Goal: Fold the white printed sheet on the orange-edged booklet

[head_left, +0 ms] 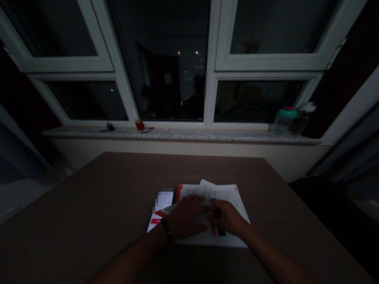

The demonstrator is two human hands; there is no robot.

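Observation:
Printed sheets point(233, 193) with orange and dark patches lie on the brown table, one smaller folded piece point(207, 187) on top near the middle. My left hand point(189, 219), with a dark band at the wrist, rests on the papers, its fingers apart and laid out flat. Beside it on the right, my right hand point(225, 215) is curled over the papers with thumb and fingers together; what they pinch is too dark and small to name. A lit phone point(166, 200) lies left of the papers, partly covered by a sheet's corner.
The brown table point(133, 173) stretches to a granite window sill point(183, 135). On the sill are a red can point(139, 125), a small dark object point(110, 126), a teal-topped bottle point(283, 120) and a clear container point(300, 120). Dark windows stand behind.

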